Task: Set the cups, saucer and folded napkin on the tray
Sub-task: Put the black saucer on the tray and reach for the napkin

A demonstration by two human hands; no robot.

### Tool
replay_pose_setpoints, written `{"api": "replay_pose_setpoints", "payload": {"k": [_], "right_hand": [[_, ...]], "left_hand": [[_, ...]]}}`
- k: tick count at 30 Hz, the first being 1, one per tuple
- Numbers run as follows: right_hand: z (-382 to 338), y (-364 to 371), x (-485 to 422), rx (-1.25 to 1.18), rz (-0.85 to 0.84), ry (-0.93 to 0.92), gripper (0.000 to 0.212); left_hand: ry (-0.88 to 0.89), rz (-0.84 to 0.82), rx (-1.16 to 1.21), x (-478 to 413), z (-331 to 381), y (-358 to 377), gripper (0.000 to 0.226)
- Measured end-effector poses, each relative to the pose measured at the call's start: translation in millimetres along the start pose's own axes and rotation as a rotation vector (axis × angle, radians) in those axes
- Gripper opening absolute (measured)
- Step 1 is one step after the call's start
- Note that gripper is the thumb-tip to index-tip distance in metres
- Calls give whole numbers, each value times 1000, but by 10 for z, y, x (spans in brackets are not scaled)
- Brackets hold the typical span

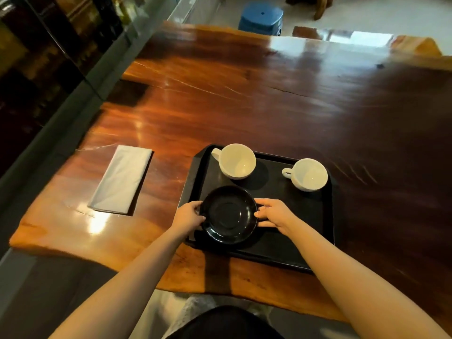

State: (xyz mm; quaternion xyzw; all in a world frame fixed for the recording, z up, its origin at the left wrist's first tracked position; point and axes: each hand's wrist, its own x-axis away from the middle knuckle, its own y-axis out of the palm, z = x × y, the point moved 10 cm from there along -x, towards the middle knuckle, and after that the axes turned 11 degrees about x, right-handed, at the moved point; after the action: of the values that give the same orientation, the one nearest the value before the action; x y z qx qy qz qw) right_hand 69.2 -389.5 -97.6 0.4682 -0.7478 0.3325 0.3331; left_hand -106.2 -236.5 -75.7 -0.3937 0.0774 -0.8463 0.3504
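A black tray [293,250] lies on the wooden table near its front edge. Two white cups stand upright on the tray's far side: one [236,161] at the back left, the other [308,174] at the back right, both with handles pointing left. A black saucer [228,214] sits at the tray's front left corner. My left hand [189,215] grips the saucer's left rim and my right hand [274,212] holds its right rim. A folded white napkin [121,178] lies flat on the table, left of the tray and apart from it.
The glossy wooden table [269,94] stretches far beyond the tray. A blue plastic stool [261,18] stands on the floor past the far edge. A grey ledge and a dark glass wall [49,69] run along the left side.
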Motion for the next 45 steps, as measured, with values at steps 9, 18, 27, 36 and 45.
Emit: {"api": "replay_pose_setpoints", "payload": {"k": [9,18,27,36,45], "right_hand": [[57,72,-45,-28,51,40,51],[58,61,-7,37,103,70,38],[-453,-5,180,633,-54,40,49],[-1090,140,411,1019,-362,52,43],[-1932,996,488,1241,-391,-297,36]], "left_hand": [[75,-22,-91,-121,27,-70,47],[18,-170,-160,-190,98,-58,37],[192,-242,-494,-154,596,-231,32],[81,-246,-564,105,676,-659,34],[6,1,-444,326,202,-1513,30]]}}
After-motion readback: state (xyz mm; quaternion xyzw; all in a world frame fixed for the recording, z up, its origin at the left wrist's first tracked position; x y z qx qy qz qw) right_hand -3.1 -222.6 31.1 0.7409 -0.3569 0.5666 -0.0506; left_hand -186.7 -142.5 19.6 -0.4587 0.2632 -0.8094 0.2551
